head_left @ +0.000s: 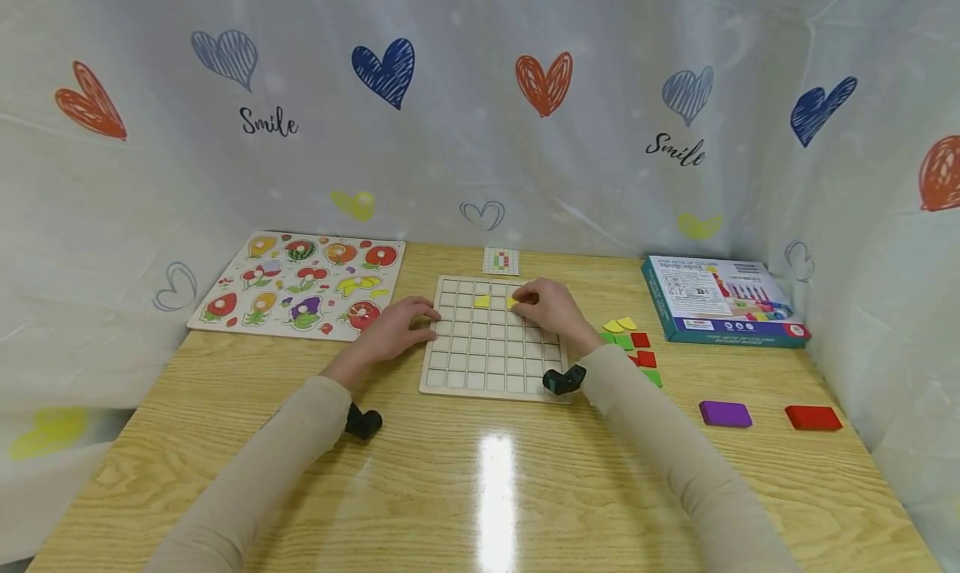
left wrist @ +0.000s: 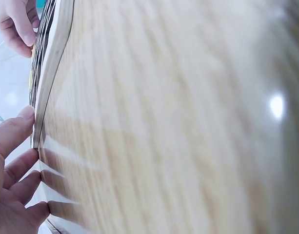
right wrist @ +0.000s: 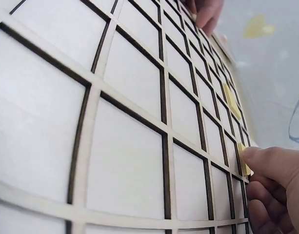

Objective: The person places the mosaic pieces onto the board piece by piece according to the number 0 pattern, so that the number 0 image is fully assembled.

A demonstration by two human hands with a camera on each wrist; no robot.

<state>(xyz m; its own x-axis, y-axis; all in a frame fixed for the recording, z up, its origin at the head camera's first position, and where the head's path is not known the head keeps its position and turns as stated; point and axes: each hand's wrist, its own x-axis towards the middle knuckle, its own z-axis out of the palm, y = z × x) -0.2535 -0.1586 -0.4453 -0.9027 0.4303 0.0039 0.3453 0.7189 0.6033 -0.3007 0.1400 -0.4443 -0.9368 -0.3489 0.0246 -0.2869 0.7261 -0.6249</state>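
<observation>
A wooden grid board [head_left: 468,363] with square cells lies mid-table. My right hand [head_left: 551,308] is at its far right part, thumb and fingers pinching a small yellow tile [right wrist: 244,160] low over a cell. Another yellow tile [head_left: 482,301], with a curved side, sits in a cell to the left in the same area. My left hand [head_left: 401,327] rests at the board's left edge, thumb and fingertips touching the rim with the fingers loosely bent. In the left wrist view, the left hand's fingers [left wrist: 23,187] line up along the board's side, close to the tabletop.
Behind the board lies a small pattern card [head_left: 501,261]. A fruit puzzle board [head_left: 247,315] is at left, a game box [head_left: 723,298] at right. Yellow tiles [head_left: 619,325] and red and green tiles [head_left: 647,359] lie near my right forearm. Purple [head_left: 725,414] and red blocks [head_left: 813,418] sit farther right.
</observation>
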